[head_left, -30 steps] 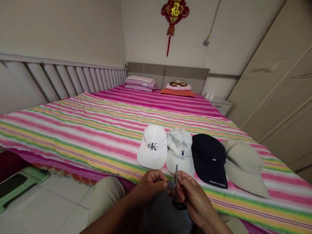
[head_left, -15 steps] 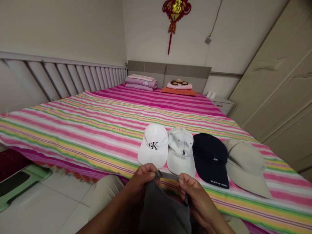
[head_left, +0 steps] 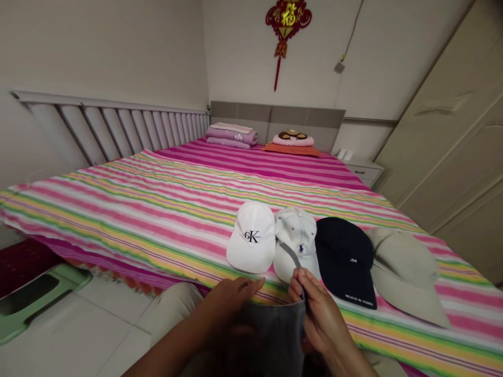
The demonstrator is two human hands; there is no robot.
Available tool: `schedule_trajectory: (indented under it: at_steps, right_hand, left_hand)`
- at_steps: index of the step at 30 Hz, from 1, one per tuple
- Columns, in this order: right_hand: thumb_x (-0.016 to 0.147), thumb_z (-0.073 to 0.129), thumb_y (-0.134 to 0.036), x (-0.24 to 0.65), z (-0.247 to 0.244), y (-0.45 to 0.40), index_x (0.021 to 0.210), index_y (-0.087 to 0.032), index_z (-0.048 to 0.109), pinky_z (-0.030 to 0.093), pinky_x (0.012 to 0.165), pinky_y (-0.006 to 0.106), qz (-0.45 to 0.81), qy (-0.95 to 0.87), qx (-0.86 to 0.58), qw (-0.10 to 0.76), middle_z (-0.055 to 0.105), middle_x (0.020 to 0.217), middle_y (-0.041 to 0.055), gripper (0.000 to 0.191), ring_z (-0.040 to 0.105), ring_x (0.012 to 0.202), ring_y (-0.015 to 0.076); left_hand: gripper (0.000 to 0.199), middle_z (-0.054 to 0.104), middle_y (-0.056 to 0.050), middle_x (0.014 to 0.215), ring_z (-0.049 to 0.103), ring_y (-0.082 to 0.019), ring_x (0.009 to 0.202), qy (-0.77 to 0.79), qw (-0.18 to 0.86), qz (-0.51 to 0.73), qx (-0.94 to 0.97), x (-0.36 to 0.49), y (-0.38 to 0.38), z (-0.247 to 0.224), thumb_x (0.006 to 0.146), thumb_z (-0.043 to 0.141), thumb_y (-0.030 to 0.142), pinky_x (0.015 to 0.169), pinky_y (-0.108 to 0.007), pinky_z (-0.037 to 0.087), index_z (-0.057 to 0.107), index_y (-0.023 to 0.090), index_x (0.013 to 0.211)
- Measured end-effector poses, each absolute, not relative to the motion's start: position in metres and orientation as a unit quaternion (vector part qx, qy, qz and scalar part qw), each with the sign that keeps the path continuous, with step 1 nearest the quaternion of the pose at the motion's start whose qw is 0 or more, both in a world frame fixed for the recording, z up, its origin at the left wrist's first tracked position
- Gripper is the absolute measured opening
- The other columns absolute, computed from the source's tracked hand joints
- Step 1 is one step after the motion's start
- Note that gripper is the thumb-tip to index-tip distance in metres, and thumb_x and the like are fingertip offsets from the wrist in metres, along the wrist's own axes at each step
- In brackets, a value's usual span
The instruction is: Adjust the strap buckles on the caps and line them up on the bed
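A dark grey cap (head_left: 271,335) is low in front of me, its back opening turned up and its lower part in shadow. My right hand (head_left: 314,309) pinches the edge of that opening at the base of the cap's strap (head_left: 291,255). The strap's loose end sticks up toward the bed. My left hand (head_left: 231,301), slightly blurred, hovers at the cap's left edge with fingers stretched out and apart. Beyond lie a white cap (head_left: 251,241) with black letters, a pale cap (head_left: 295,238) with a small dark emblem, a navy cap (head_left: 346,256) and a beige cap (head_left: 408,272).
The caps lie in a row on a striped bedspread (head_left: 157,209). Folded purple bedding (head_left: 231,137) and an orange pillow (head_left: 293,150) are by the headboard (head_left: 247,112). A green stool (head_left: 43,298) stands on the tiled floor at left. My knee (head_left: 176,306) is near the bed edge.
My left hand has let go of the strap's buckle end. The strap, which spanned the cap's opening between both hands, now stands free from my right hand.
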State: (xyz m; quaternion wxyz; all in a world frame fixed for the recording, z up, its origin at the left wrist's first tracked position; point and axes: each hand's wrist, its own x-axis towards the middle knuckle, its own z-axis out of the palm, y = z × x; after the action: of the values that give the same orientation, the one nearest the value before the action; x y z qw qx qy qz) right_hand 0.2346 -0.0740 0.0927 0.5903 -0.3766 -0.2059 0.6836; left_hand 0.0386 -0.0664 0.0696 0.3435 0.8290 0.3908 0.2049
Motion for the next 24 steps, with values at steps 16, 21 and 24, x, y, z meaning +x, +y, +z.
schedule_trajectory:
  at_steps: [16, 21, 24]
  right_hand:
    - [0.069, 0.065, -0.039, 0.22, 0.063, -0.065, 0.085, -0.015, 0.056, 0.043, 0.049, 0.019, 0.716, -0.27, -0.408, 0.498, 0.062, 0.071, 0.0015, 0.03, 0.057, 0.056, 0.0097]
    - [0.07, 0.064, -0.037, 0.216, 0.025, -0.061, 0.076, -0.013, 0.055, 0.04, 0.045, 0.017, 0.726, -0.231, -0.45, 0.465, 0.062, 0.066, 0.0016, 0.026, 0.056, 0.051, 0.008]
    - [0.068, 0.067, -0.033, 0.211, 0.013, -0.051, 0.079, -0.013, 0.054, 0.046, 0.05, 0.022, 0.713, -0.19, -0.487, 0.468, 0.065, 0.069, 0.0056, 0.026, 0.061, 0.055, 0.0125]
  left_hand:
    - [0.022, 0.067, -0.007, 0.087, 0.061, -0.017, 0.066, 0.398, 0.585, 0.579, 0.406, -0.009, -0.057, 0.129, 0.064, 0.067, 0.032, 0.062, -0.028, 0.048, 0.06, 0.016, 0.077]
    - [0.031, 0.064, -0.003, 0.062, 0.055, -0.012, 0.049, 0.468, 0.482, 0.577, 0.464, -0.038, 0.013, 0.174, 0.059, 0.069, 0.035, 0.049, -0.022, 0.045, 0.06, 0.013, 0.078]
    - [0.038, 0.064, -0.003, 0.066, 0.056, -0.013, 0.052, 0.531, 0.38, 0.556, 0.515, -0.056, 0.075, 0.188, 0.06, 0.063, 0.042, 0.053, -0.026, 0.046, 0.058, 0.012, 0.084]
